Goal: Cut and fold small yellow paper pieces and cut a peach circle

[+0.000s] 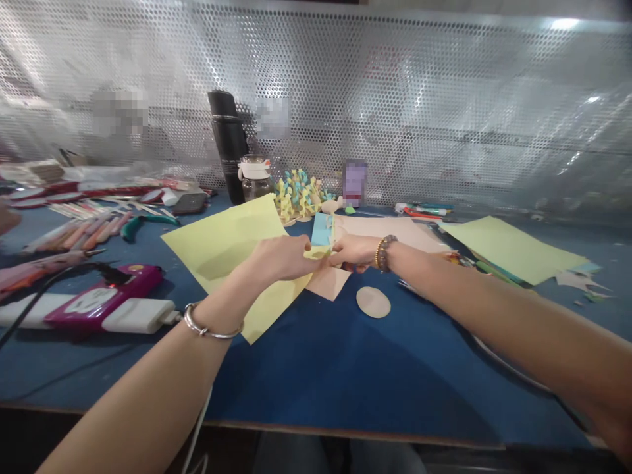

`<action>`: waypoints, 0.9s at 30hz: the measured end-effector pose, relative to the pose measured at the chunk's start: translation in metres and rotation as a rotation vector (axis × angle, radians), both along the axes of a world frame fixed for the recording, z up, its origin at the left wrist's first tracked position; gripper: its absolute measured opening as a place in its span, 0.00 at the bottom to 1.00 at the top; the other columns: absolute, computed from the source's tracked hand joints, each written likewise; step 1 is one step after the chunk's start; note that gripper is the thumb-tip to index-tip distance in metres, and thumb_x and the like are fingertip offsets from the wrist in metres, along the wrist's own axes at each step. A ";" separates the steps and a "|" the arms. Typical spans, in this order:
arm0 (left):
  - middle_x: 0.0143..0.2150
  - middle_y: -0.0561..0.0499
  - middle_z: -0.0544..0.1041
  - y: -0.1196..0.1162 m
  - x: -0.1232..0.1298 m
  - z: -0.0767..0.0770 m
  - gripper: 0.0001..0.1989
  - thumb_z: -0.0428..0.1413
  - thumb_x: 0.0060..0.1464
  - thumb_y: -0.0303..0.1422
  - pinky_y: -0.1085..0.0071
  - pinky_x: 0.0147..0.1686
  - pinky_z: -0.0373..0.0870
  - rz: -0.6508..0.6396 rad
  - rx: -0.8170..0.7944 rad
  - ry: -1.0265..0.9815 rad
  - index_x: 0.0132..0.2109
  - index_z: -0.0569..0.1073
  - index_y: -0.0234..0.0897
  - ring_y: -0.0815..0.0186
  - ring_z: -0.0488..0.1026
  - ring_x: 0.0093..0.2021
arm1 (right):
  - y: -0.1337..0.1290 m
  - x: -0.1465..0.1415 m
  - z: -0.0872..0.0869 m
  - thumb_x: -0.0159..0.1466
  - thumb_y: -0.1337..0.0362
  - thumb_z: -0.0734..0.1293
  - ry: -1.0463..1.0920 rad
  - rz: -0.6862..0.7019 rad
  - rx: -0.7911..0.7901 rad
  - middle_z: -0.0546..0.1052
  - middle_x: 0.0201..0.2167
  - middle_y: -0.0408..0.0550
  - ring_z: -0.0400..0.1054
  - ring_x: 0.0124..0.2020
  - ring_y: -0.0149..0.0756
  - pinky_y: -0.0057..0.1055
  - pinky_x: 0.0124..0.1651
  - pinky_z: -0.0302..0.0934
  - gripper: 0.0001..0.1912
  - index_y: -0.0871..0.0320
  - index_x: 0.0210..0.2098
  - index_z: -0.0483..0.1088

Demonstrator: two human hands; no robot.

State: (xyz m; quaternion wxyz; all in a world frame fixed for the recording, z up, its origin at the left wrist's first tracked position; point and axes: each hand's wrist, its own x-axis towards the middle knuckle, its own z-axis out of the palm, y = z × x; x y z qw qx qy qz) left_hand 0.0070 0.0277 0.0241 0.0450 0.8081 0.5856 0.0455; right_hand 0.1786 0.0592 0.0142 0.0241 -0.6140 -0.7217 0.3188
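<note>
My left hand lies across a large yellow paper sheet, its fingers closed on the sheet's right side. Meeting its fingertips from the right is my right hand, with fingers curled together; what they pinch is hidden. Under both hands a peach paper piece shows. A light blue paper lies just behind the fingertips. Nearer to me, a round pale paper disc rests on the blue tabletop.
Yellow and blue paper figures stand at the back beside a white-lidded jar and a black bottle. A purple power strip with cables sits at left, near teal pliers. More yellow-green sheets lie at right.
</note>
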 end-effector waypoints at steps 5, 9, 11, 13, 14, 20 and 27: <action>0.51 0.43 0.75 -0.001 -0.001 -0.005 0.32 0.51 0.44 0.59 0.59 0.42 0.66 -0.047 -0.011 0.071 0.52 0.69 0.45 0.47 0.72 0.48 | -0.006 0.025 0.014 0.63 0.60 0.64 0.234 -0.117 0.098 0.72 0.24 0.43 0.64 0.18 0.24 0.20 0.17 0.54 0.10 0.61 0.30 0.68; 0.57 0.39 0.70 0.004 -0.005 -0.007 0.32 0.52 0.49 0.52 0.55 0.45 0.65 -0.010 0.038 0.116 0.58 0.64 0.42 0.44 0.68 0.52 | -0.027 0.054 0.024 0.66 0.60 0.61 0.408 -0.226 0.323 0.72 0.28 0.46 0.67 0.23 0.26 0.20 0.19 0.58 0.09 0.60 0.35 0.67; 0.61 0.37 0.64 0.003 -0.001 -0.006 0.32 0.52 0.51 0.48 0.53 0.47 0.64 -0.011 0.157 0.097 0.61 0.61 0.39 0.43 0.65 0.55 | -0.043 0.069 0.023 0.66 0.58 0.59 0.488 -0.262 0.403 0.71 0.27 0.46 0.67 0.24 0.26 0.20 0.20 0.59 0.11 0.59 0.37 0.66; 0.62 0.41 0.63 -0.004 0.010 -0.006 0.30 0.52 0.53 0.47 0.55 0.50 0.63 -0.100 0.242 -0.015 0.60 0.63 0.40 0.47 0.64 0.57 | -0.058 0.082 0.017 0.63 0.57 0.63 0.657 -0.289 0.458 0.69 0.23 0.44 0.66 0.22 0.27 0.21 0.19 0.59 0.12 0.60 0.34 0.67; 0.59 0.45 0.67 -0.009 0.017 -0.007 0.26 0.52 0.53 0.48 0.59 0.51 0.63 -0.199 0.207 -0.114 0.56 0.66 0.42 0.51 0.66 0.55 | -0.064 0.088 0.013 0.62 0.55 0.64 0.700 -0.299 0.472 0.69 0.22 0.43 0.66 0.21 0.27 0.21 0.19 0.59 0.13 0.60 0.34 0.67; 0.56 0.50 0.70 -0.036 0.055 -0.029 0.25 0.55 0.53 0.49 0.64 0.52 0.64 -0.597 -0.049 -0.231 0.55 0.68 0.47 0.58 0.66 0.55 | -0.080 0.101 -0.009 0.60 0.53 0.66 0.759 -0.289 0.401 0.69 0.18 0.41 0.64 0.18 0.27 0.23 0.20 0.60 0.15 0.59 0.28 0.67; 0.58 0.47 0.68 -0.027 0.060 -0.030 0.20 0.51 0.58 0.43 0.55 0.54 0.60 -0.342 0.138 -0.297 0.56 0.67 0.45 0.54 0.63 0.58 | -0.089 0.109 0.003 0.62 0.59 0.64 0.894 -0.265 0.507 0.68 0.18 0.41 0.63 0.18 0.25 0.22 0.19 0.60 0.10 0.60 0.29 0.68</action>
